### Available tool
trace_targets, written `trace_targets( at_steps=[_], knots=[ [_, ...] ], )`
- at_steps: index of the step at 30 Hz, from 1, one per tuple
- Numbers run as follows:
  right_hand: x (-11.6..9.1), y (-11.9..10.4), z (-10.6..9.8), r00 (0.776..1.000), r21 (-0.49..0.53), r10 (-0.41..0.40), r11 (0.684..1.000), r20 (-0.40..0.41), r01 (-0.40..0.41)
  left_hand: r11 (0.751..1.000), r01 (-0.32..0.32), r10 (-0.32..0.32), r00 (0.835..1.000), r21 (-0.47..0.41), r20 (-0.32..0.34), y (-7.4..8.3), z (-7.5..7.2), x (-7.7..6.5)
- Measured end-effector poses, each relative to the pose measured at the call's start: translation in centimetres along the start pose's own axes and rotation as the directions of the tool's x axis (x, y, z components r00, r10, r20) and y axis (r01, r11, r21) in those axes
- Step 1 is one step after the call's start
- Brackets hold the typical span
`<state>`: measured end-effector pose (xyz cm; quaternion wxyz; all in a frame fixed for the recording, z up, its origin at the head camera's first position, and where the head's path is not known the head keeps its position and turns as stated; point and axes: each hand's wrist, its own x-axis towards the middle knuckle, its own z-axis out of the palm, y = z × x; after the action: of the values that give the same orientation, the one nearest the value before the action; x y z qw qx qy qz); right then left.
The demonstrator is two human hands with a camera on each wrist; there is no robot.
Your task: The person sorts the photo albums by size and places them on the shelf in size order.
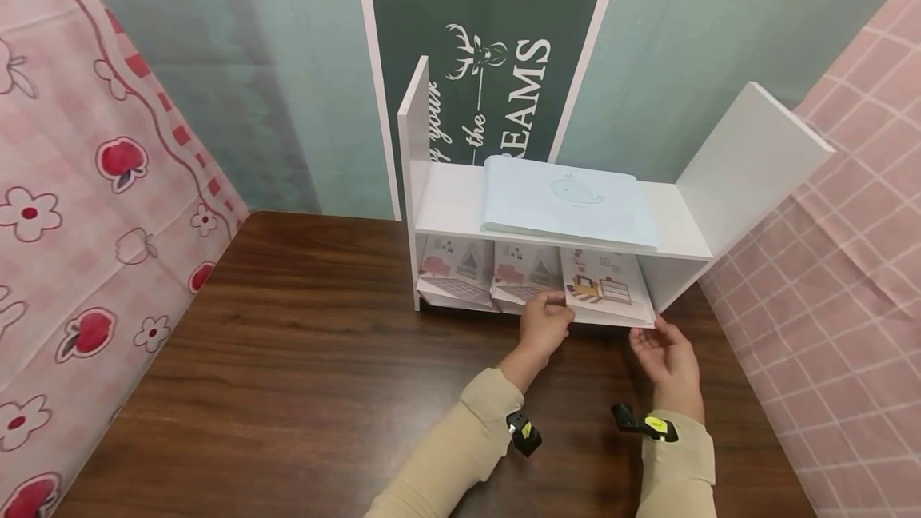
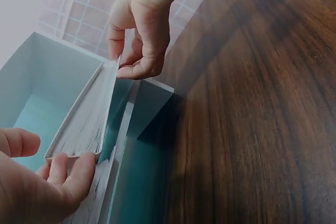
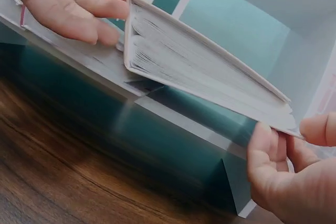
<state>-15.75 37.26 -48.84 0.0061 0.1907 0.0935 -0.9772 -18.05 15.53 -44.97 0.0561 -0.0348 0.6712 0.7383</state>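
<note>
A thick book (image 1: 600, 286) with a drawing of furniture on its cover lies in the right compartment of a white shelf (image 1: 453, 214), its near edge jutting out. Its page edges (image 3: 194, 66) show in the right wrist view. My left hand (image 1: 544, 326) holds the book's left near corner, with fingers against the spine (image 3: 127, 38) and the thumb apart from the cover in the left wrist view. At the right near corner, my right hand (image 1: 669, 358) pinches the lower cover between thumb and fingers. The book stands slightly raised off the compartment floor.
Two similar books, a left one (image 1: 456, 266) and a middle one (image 1: 525, 266), lie in the other compartments. A pale blue whale-print book (image 1: 568, 197) lies on the shelf top between two upright side panels. Brown wooden table (image 1: 288, 358) extends in front; patterned cloths hang around.
</note>
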Motion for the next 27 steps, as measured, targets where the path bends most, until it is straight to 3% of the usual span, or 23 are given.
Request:
trace_targets(
  at_steps=[2,5,10,14,27],
  knots=[
    [0.0,0.0,-0.1,1.000,-0.005,0.008,1.000,0.025,-0.008,1.000,0.010,-0.010,1.000,0.016,-0.006,-0.1,0.1,0.0],
    [0.1,0.0,-0.3,1.000,0.003,0.007,1.000,-0.009,-0.007,1.000,0.013,-0.013,1.000,0.023,-0.016,-0.5,0.2,0.1],
    [0.5,-0.1,-0.7,0.974,0.054,-0.002,0.998,-0.225,0.015,1.000,0.011,-0.011,1.000,0.024,0.003,-1.1,0.4,-0.2],
    [0.8,0.1,-1.4,0.946,0.094,-0.017,0.994,-0.322,0.050,1.000,0.017,-0.017,0.999,0.022,0.043,-1.3,0.4,-0.4],
    [1.0,0.6,-1.0,0.938,0.090,-0.032,0.994,-0.346,0.067,0.998,0.032,-0.036,0.995,0.048,0.090,-1.3,0.3,-0.4]
  ],
)
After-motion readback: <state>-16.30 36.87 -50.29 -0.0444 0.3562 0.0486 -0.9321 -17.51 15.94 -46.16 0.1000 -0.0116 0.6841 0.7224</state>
